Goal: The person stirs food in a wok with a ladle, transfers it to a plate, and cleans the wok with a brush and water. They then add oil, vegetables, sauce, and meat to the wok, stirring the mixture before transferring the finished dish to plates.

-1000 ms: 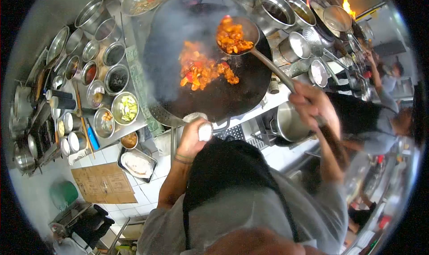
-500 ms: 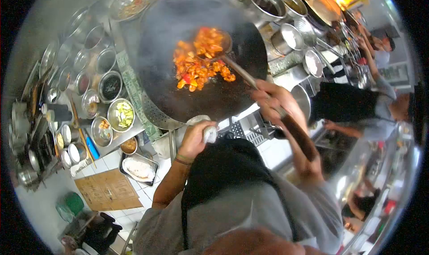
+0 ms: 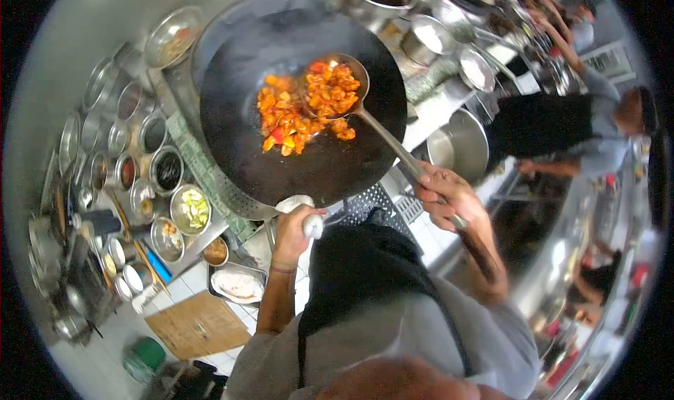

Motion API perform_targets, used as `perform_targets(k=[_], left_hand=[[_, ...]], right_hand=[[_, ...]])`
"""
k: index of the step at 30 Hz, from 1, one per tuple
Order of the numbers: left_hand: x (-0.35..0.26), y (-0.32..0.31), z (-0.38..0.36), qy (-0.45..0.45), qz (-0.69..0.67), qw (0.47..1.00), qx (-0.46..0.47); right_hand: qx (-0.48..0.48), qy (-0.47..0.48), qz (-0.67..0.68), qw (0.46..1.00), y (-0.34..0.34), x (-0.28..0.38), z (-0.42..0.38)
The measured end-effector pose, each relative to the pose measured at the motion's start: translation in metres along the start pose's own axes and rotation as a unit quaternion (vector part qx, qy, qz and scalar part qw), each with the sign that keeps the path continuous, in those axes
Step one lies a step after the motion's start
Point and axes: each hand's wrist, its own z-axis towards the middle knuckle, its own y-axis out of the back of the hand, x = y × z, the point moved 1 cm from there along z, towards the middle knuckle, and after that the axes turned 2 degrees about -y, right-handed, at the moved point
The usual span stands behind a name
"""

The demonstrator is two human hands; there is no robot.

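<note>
A large black wok (image 3: 246,172) holds glossy orange-red pieces of food (image 3: 281,126) with bits of red and yellow. My right hand (image 3: 451,196) is wrapped round the long handle of a metal ladle (image 3: 385,135). The ladle's bowl is heaped with the same food and sits over the middle of the wok. At the wok's near edge my left hand (image 3: 289,237) is closed on a folded white cloth (image 3: 313,226). The cloth meets the rim there; whether a wok handle is inside it is hidden.
Metal bowls of ingredients, among them chopped green vegetables (image 3: 194,210), stand on the left counter. A perforated tray (image 3: 375,207) lies below the wok. To the right are a large pot (image 3: 458,147) and a co-worker in a black apron (image 3: 530,133).
The ladle's bowl has turned up and now carries a heap of food. My right hand has moved slightly right and down along with the handle. The whole view has shifted a little.
</note>
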Motion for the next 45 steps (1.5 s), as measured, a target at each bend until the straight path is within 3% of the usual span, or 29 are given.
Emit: perform_targets(k=[3, 4, 5, 6, 7, 8, 10, 11, 13, 18, 19, 20, 21, 22, 23, 26, 28, 32, 35, 37, 43, 45], left_hand=[[-0.017, -0.011, -0.019, -0.063, 0.173, 0.982, 0.043], [-0.035, -0.02, -0.023, -0.137, 0.276, 0.948, 0.082], [-0.032, -0.041, -0.027, -0.162, 0.271, 0.944, 0.097], [-0.023, -0.062, -0.028, -0.186, 0.261, 0.94, 0.116], [-0.009, -0.079, -0.032, 0.02, 0.084, 0.992, 0.094], [0.002, -0.102, -0.029, 0.251, -0.059, 0.965, 0.052], [-0.001, -0.172, -0.035, 0.248, -0.14, 0.956, 0.075], [-0.031, -0.128, -0.04, 0.262, -0.181, 0.942, 0.11], [-0.025, -0.186, -0.03, 0.306, -0.153, 0.922, 0.18], [-0.022, -0.315, -0.088, 0.389, -0.089, 0.872, 0.283], [-0.001, -0.331, -0.093, 0.461, -0.072, 0.831, 0.304], [-0.008, -0.354, -0.109, 0.419, -0.035, 0.847, 0.325], [-0.005, -0.375, -0.119, 0.428, -0.028, 0.836, 0.343], [-0.001, -0.392, -0.126, 0.438, -0.022, 0.824, 0.359], [0.005, -0.408, -0.135, 0.476, 0.006, 0.819, 0.32], [-0.006, -0.458, -0.158, 0.545, -0.009, 0.761, 0.351], [0.0, -0.478, -0.164, 0.5, -0.003, 0.775, 0.387], [0.018, -0.491, -0.163, 0.449, -0.014, 0.789, 0.42], [0.018, -0.504, -0.151, 0.464, -0.005, 0.781, 0.417], [0.016, -0.514, -0.141, 0.45, 0.008, 0.787, 0.423], [0.011, -0.555, -0.105, 0.442, 0.051, 0.786, 0.428], [0.018, -0.566, -0.094, 0.427, 0.038, 0.792, 0.434]], right_hand=[[0.046, 0.013, 0.06, 0.997, 0.03, -0.028, -0.028], [0.041, 0.015, 0.101, 0.994, 0.038, -0.038, -0.04], [0.096, 0.021, 0.138, 0.985, 0.08, -0.059, -0.045], [0.049, 0.062, 0.123, 0.989, 0.086, -0.06, -0.075], [0.048, 0.09, 0.126, 0.987, 0.109, -0.073, -0.095], [0.061, 0.142, 0.129, 0.979, 0.128, -0.08, -0.118], [0.06, 0.212, 0.185, 0.958, 0.176, -0.106, -0.162], [0.034, 0.232, 0.18, 0.955, 0.112, -0.107, -0.17], [-0.011, 0.278, 0.214, 0.936, 0.154, -0.118, -0.214], [-0.129, 0.369, 0.291, 0.873, 0.208, -0.178, -0.364], [-0.159, 0.385, 0.319, 0.851, 0.214, -0.188, -0.393], [-0.159, 0.408, 0.313, 0.843, 0.228, -0.2, -0.418], [-0.231, 0.424, 0.315, 0.817, 0.238, -0.213, -0.443], [-0.24, 0.448, 0.304, 0.806, 0.253, -0.225, -0.466], [-0.27, 0.46, 0.313, 0.785, 0.267, -0.236, -0.489], [-0.364, 0.479, 0.343, 0.722, 0.311, -0.248, -0.551], [-0.388, 0.439, 0.274, 0.763, 0.39, -0.266, -0.593], [-0.572, 0.376, 0.249, 0.685, 0.498, -0.248, -0.639], [-0.609, 0.379, 0.281, 0.637, 0.595, -0.249, -0.649], [-0.576, 0.4, 0.299, 0.647, 0.642, -0.264, -0.649], [-0.555, 0.395, 0.352, 0.642, 0.683, -0.301, -0.648], [-0.579, 0.368, 0.337, 0.645, 0.665, -0.306, -0.647]])
